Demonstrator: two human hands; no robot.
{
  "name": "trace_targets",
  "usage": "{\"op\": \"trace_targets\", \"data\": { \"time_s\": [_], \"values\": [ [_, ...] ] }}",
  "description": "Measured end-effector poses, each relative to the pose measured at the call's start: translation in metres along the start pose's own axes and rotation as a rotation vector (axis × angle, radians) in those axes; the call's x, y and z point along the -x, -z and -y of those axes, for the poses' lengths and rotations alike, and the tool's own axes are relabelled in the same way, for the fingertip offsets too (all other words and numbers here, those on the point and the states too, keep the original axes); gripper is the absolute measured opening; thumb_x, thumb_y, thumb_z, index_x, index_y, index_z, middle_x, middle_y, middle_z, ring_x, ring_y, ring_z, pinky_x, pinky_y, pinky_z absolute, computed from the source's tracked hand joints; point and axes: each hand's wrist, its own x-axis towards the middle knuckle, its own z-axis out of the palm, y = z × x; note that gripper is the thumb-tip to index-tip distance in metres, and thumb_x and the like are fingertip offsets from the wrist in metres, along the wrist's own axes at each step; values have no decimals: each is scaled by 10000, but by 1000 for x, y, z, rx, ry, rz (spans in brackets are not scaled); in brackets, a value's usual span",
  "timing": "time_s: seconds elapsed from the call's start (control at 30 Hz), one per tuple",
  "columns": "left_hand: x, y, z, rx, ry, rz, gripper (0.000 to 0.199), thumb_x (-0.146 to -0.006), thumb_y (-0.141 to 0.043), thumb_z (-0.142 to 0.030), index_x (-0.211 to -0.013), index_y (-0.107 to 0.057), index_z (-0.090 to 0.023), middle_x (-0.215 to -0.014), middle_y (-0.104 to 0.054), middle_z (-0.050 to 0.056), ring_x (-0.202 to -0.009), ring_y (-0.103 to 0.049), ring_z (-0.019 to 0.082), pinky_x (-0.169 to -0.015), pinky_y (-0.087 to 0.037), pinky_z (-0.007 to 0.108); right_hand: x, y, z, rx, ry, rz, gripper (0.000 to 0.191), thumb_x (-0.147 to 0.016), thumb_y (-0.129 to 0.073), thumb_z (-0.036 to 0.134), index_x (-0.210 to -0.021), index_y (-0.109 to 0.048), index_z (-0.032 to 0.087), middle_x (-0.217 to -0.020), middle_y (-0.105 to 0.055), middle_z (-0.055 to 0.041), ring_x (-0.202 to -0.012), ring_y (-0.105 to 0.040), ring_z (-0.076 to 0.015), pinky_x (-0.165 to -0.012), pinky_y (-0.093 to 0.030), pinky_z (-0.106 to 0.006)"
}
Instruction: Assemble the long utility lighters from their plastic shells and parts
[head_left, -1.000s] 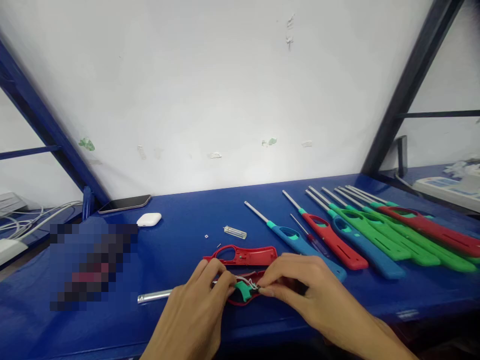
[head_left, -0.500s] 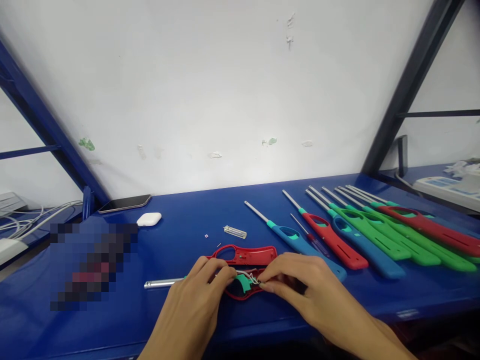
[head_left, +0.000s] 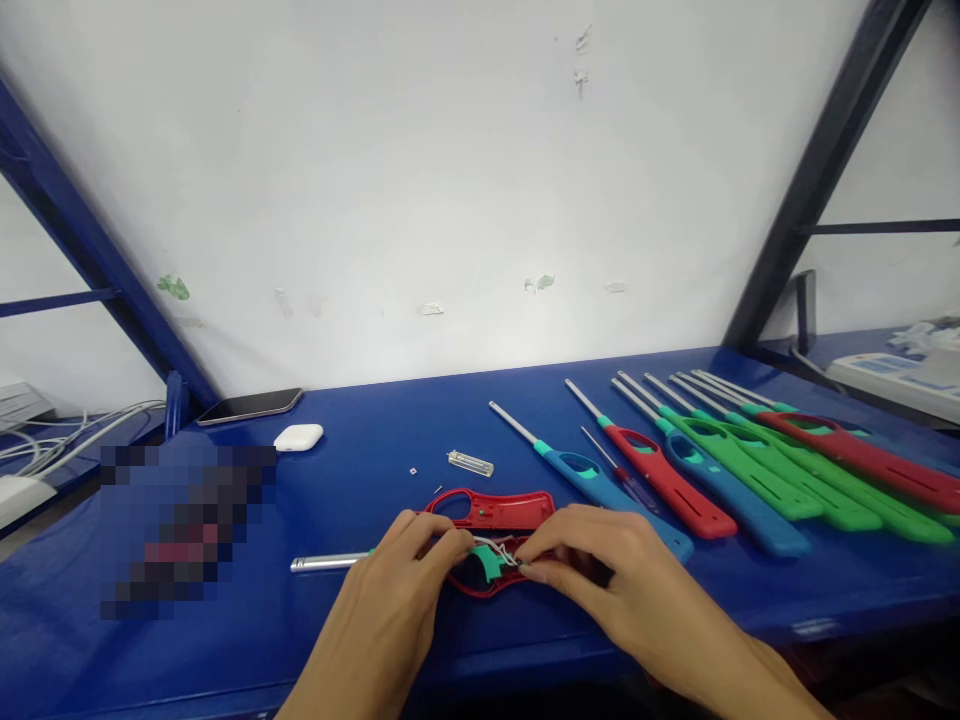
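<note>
An opened red long-reach lighter lies at the table's front, its metal tube pointing left. Inside its lower shell show a green trigger and thin white wires. My left hand is closed around the shell's left part, where the tube begins. With thumb and forefinger, my right hand pinches a small dark part at the wires' right end; the fingers mostly hide it. Just behind lies the loose red shell half, its inside facing up. A clear fuel tank sits farther back.
Right of my hands several lighters in blue, red and green lie in a row, with a screwdriver among them. At the back left are a phone and a white earbud case. Tiny loose parts lie near the tank.
The lighter's tube and shell have shifted very slightly. Both hands keep nearly the same hold.
</note>
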Motion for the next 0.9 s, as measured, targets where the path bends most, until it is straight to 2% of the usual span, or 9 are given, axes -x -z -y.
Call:
{"op": "trace_targets", "data": {
  "time_s": [0.3,0.53,0.9],
  "values": [
    [-1,1,-3,5,20,16,380,-934,-562,61,-1076,-751,-236,-1060,-769,34,-907,-736,229,-759,-658,318,-1,0,1,13,-2,5,75,-1002,-770,215,-984,-804,279,-976,-837,55,-896,-765,-145,-825,-539,-219],
    [1,0,-5,32,43,16,488,-947,-433,74,-1095,-764,-253,-1083,-761,34,-915,-742,199,-783,-654,287,0,0,0,12,9,7,76,-1008,-761,215,-985,-804,273,-973,-834,48,-901,-764,-146,-840,-547,-225],
    [2,-1,-1,12,-21,-18,378,-1003,-461,18,-1095,-714,-247,-1080,-767,32,-932,-754,218,-790,-666,321,-1,0,1,-11,-5,24,69,-1014,-755,223,-991,-805,264,-992,-834,32,-919,-769,-162,-853,-553,-246]
  ]
}}
